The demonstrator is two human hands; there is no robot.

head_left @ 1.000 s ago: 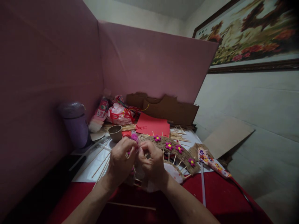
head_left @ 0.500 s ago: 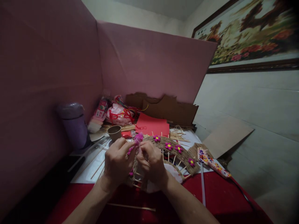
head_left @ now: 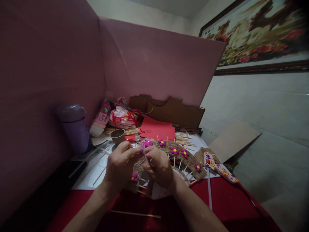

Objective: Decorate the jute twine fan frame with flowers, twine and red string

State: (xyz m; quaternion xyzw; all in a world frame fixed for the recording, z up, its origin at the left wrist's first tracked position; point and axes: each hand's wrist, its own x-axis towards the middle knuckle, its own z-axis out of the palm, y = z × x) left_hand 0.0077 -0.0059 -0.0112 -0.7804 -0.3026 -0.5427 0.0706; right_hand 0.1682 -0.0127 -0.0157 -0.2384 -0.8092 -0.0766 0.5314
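Observation:
Both my hands meet over a woven straw arch studded with magenta flowers and thin wooden sticks. My left hand and my right hand are both closed in a pinch on a small bright pink flower piece held just above the arch's top left. Several magenta flowers with yellow centres sit along the arch, and one more shows low between my wrists.
A purple lidded container stands at the left by the pink partition. A small brown cup, red paper, cardboard pieces, a plastic bag and a flower-patterned tool lie around. Loose sticks lie on the red cloth.
My hands have shifted slightly right and up along the arch, carrying the pink piece with them. The flower low between my wrists is now uncovered.

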